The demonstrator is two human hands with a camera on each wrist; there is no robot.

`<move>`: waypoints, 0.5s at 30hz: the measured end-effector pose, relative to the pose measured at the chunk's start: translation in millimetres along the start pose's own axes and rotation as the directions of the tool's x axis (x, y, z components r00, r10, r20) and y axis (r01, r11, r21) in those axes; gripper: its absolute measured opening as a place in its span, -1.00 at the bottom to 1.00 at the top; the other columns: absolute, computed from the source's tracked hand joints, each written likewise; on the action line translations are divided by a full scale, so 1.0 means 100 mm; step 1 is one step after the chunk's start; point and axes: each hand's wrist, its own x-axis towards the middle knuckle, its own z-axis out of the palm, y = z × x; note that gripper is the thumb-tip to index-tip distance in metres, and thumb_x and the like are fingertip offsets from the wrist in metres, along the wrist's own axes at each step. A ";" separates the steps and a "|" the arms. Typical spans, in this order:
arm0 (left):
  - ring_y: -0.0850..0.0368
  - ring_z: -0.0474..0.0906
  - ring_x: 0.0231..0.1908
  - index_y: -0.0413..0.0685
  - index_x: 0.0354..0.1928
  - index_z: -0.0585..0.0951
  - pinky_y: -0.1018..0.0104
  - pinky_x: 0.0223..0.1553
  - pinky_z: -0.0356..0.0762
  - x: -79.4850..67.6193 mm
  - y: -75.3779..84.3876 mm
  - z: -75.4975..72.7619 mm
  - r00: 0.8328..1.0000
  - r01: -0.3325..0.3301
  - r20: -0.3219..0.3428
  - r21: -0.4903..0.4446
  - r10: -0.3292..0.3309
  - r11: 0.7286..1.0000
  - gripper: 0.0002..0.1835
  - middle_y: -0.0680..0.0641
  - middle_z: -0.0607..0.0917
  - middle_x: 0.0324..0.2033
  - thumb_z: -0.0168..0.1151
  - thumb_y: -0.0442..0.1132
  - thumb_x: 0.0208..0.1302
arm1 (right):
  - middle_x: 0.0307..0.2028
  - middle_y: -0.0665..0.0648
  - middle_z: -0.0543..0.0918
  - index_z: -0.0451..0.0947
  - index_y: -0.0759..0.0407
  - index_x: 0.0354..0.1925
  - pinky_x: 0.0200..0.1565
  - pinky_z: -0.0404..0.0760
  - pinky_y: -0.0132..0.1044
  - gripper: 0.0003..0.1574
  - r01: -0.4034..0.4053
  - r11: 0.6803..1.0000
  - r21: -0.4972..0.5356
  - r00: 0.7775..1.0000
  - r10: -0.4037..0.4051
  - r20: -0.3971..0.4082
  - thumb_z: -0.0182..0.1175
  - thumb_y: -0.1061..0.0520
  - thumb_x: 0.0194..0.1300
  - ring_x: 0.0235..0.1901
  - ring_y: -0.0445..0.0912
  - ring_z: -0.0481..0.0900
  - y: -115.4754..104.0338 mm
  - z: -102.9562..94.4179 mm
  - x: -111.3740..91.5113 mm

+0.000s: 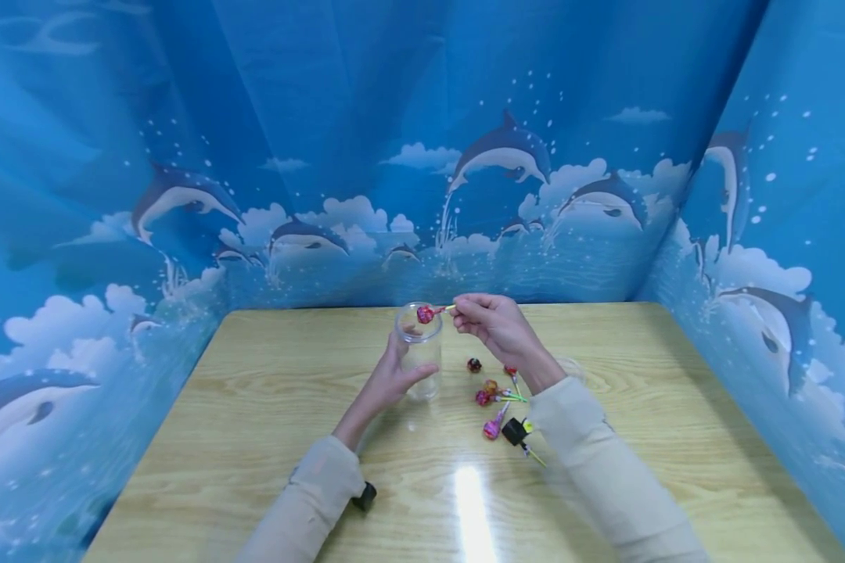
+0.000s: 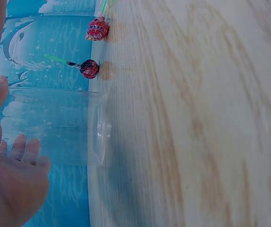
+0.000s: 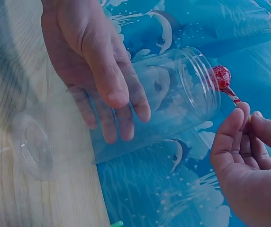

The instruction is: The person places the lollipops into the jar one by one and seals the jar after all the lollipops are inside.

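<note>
A clear, uncapped jar (image 1: 428, 352) stands upright on the table. My left hand (image 1: 394, 371) grips its side, with the thumb on the near face and the fingers around the far side, seen through the wall in the right wrist view. Between thumb and fingertips, my right hand (image 1: 496, 324) pinches a lollipop's stick. That red-wrapped lollipop (image 3: 221, 77) is held sideways, its round head right at the jar's mouth. No candy shows inside the jar (image 3: 164, 118).
Several wrapped lollipops, among them a dark one (image 1: 473, 364) and a pink-purple one (image 1: 491, 429), lie on the wooden table (image 1: 253, 407) right of the jar. A clear round piece (image 1: 572, 371) sits partly behind my right wrist. A blue dolphin-print curtain (image 1: 352, 274) borders the table.
</note>
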 end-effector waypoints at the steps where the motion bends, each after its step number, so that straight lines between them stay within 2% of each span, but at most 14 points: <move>1: -0.31 0.16 0.49 -0.16 0.53 0.11 -0.30 0.49 0.00 0.00 0.00 0.00 1.000 -0.003 0.002 -0.003 0.003 1.000 -0.05 -0.28 0.41 0.39 0.50 -0.22 0.26 | -0.21 0.16 0.70 0.68 0.27 -0.08 -0.15 0.72 -0.35 -0.82 -0.002 1.000 -0.001 1.000 0.002 0.004 0.17 0.22 0.54 -0.27 -0.13 0.67 0.01 0.01 0.01; 6: -0.30 0.15 0.49 -0.17 0.52 0.10 -0.25 0.51 -0.01 0.00 -0.01 0.00 1.000 -0.010 0.009 0.000 0.010 1.000 -0.07 -0.30 0.40 0.38 0.48 -0.26 0.27 | -0.23 0.13 0.70 0.69 0.27 -0.08 -0.17 0.72 -0.35 -0.82 -0.008 1.000 -0.006 1.000 0.008 0.018 0.16 0.23 0.55 -0.28 -0.13 0.67 0.03 0.06 0.06; 10: -0.30 0.13 0.50 -0.13 0.55 0.06 -0.24 0.51 -0.02 -0.01 0.00 0.00 1.000 0.002 0.009 -0.004 -0.002 1.000 -0.01 -0.32 0.36 0.43 0.49 -0.26 0.25 | -0.26 0.13 0.70 0.61 0.42 0.01 -0.18 0.72 -0.36 -0.76 -0.012 1.000 -0.022 1.000 0.012 0.015 0.16 0.24 0.54 -0.30 -0.13 0.67 0.04 0.09 0.08; 15: -0.30 0.05 0.53 -0.03 0.63 -0.07 -0.27 0.51 -0.05 -0.01 -0.01 0.00 1.000 0.028 0.005 -0.014 -0.028 1.000 0.12 -0.34 0.20 0.53 0.51 -0.21 0.24 | -0.25 0.14 0.69 0.55 0.53 0.08 -0.18 0.70 -0.35 -0.63 -0.009 0.994 -0.111 1.000 0.011 0.013 0.18 0.20 0.54 -0.32 -0.14 0.64 0.03 0.12 0.09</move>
